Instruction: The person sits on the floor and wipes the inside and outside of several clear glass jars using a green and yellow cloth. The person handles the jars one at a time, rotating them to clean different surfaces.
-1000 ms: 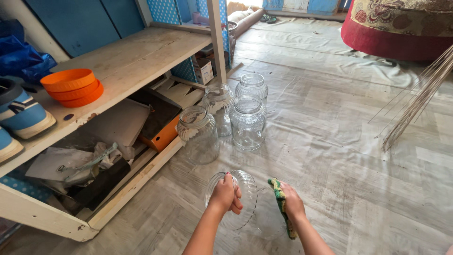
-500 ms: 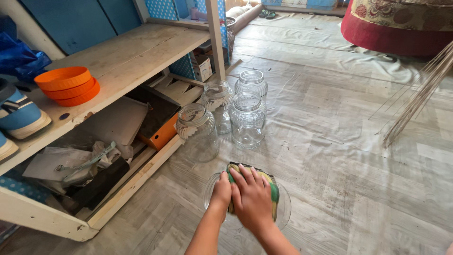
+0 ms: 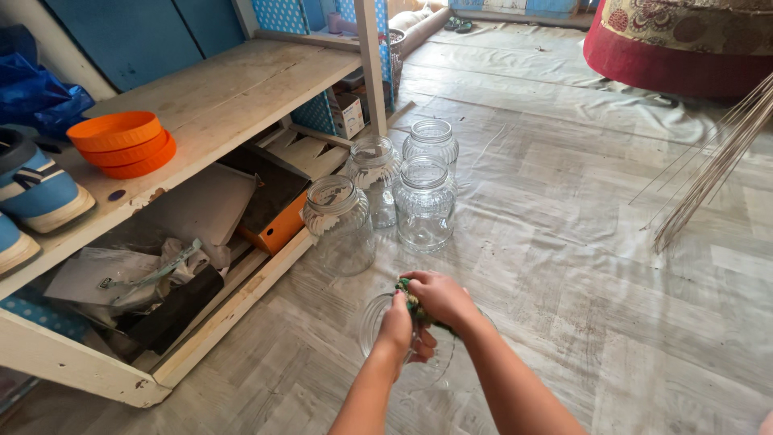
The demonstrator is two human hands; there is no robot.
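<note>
Wiping a glass jar (image 3: 407, 346) is the work seen from the head camera, the only view. The jar lies on its side on the floor (image 3: 580, 242), low in the picture, with its mouth toward the shelf (image 3: 217, 105). The left hand (image 3: 398, 330) is closed around the neck of the jar and holds it in place. The right hand (image 3: 439, 300) is curled over a green and yellow cloth (image 3: 413, 304) and presses it against the upper side of the glass, just beside the left hand; the fingers are bent, not spread.

To do this step well, I judge that the left hand should keep a firm hold on the neck, because the round jar can roll on the smooth floor. The cloth should go along the ribs of the glass with even pressure, and the jar should be turned little by little so that no side is missed. Too strong pressing on thin glass is a risk.

Four other jars (image 3: 423, 205) stand upright, close together, behind the hands and near the corner of the shelf. On the shelf top lie orange lids (image 3: 121, 143) in a stack and a blue and white shoe (image 3: 36, 189). Thin metal rods (image 3: 708, 169) lie to the right, well apart from the hands.
</note>
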